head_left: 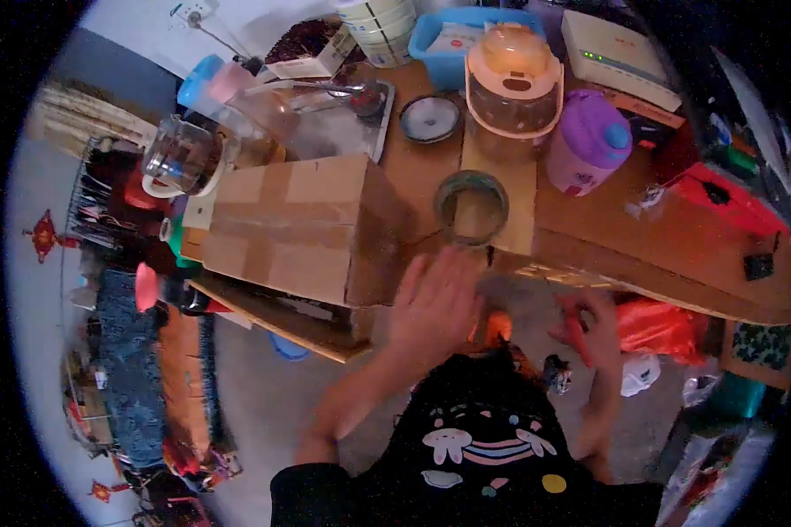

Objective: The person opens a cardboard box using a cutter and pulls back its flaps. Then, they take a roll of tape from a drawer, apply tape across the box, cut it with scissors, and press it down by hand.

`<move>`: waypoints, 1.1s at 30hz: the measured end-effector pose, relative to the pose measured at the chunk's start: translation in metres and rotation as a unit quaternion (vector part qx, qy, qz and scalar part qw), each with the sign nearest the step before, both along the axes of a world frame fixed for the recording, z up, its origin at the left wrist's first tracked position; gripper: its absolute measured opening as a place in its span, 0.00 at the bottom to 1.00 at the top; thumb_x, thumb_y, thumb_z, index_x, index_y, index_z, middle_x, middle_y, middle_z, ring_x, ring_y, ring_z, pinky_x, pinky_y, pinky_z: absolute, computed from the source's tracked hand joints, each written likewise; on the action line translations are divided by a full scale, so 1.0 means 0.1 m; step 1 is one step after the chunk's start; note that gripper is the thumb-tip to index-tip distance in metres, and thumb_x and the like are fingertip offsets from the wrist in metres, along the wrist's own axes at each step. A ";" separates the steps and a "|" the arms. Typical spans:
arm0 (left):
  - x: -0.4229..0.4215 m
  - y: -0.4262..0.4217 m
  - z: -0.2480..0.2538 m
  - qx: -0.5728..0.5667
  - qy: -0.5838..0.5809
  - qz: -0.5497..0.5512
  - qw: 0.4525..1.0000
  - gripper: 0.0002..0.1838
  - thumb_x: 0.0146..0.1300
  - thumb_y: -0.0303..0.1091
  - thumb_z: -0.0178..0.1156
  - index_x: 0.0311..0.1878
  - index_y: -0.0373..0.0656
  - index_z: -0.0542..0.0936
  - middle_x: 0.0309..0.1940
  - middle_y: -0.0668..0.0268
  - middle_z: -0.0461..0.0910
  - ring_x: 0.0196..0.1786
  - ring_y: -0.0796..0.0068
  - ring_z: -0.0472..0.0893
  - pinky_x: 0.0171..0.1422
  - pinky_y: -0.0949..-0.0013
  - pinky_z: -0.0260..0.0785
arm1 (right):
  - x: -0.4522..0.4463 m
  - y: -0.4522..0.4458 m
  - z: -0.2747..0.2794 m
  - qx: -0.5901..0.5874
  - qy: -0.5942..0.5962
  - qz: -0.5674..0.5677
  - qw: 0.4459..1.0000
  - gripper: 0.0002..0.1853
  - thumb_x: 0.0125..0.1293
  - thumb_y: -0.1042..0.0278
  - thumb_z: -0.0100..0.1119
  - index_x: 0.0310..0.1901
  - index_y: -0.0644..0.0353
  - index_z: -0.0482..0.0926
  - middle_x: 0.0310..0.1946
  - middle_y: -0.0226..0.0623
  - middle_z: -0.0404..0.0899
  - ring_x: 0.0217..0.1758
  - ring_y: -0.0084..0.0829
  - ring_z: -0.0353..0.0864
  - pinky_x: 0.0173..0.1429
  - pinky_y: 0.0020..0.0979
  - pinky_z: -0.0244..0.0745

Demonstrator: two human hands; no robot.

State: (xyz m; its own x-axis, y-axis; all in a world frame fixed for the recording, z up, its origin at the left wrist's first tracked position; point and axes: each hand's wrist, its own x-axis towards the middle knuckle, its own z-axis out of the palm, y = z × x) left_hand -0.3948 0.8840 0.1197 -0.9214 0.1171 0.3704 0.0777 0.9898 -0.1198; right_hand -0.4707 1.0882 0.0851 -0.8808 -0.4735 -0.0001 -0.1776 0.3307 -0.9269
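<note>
My left hand point(435, 303) is open, its fingers stretched out and close together at the front edge of the brown table, just below a round glass-like ring or dish point(472, 208). To its left stands a closed cardboard box point(281, 233) with tape across it. My right hand point(599, 327) is in front of the table edge, its fingers curled round a small red object point(575, 332) whose shape is blurred.
Behind are a small dark-rimmed dish point(430, 119), an orange-lidded clear container point(514, 88), a purple jug point(589, 140), a blue basket point(438, 63) and a white router point(620, 54). A glass pot point(183, 155) stands left. Red plastic point(659, 328) lies below the table's right side.
</note>
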 end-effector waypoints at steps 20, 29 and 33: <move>0.14 -0.25 0.29 -0.396 -0.301 0.138 0.856 0.22 0.55 0.34 0.35 0.52 0.32 0.59 0.56 0.54 0.54 0.61 0.60 0.50 0.65 0.64 0.36 | -0.03 0.13 -0.21 -0.006 -0.161 0.025 0.987 0.14 0.36 0.81 0.60 0.25 0.58 0.66 0.24 0.26 0.67 0.31 0.20 0.67 0.37 0.22 0.67; 0.09 -0.15 0.33 -0.188 -0.567 0.058 0.800 0.30 0.52 0.50 0.41 0.57 0.47 0.55 0.56 0.55 0.54 0.61 0.54 0.47 0.63 0.56 0.38 | 0.06 0.24 -0.39 -0.082 -0.191 -0.065 0.976 0.11 0.43 0.78 0.59 0.30 0.62 0.68 0.24 0.29 0.68 0.30 0.22 0.69 0.36 0.22 0.67; 0.24 -0.43 0.84 -0.104 -0.279 -0.168 0.940 0.30 0.54 0.51 0.41 0.58 0.45 0.53 0.56 0.58 0.55 0.61 0.58 0.49 0.62 0.56 0.41 | 0.03 0.42 -0.87 -0.076 -0.153 -0.075 0.982 0.09 0.47 0.76 0.55 0.32 0.62 0.68 0.26 0.30 0.67 0.32 0.22 0.68 0.35 0.22 0.68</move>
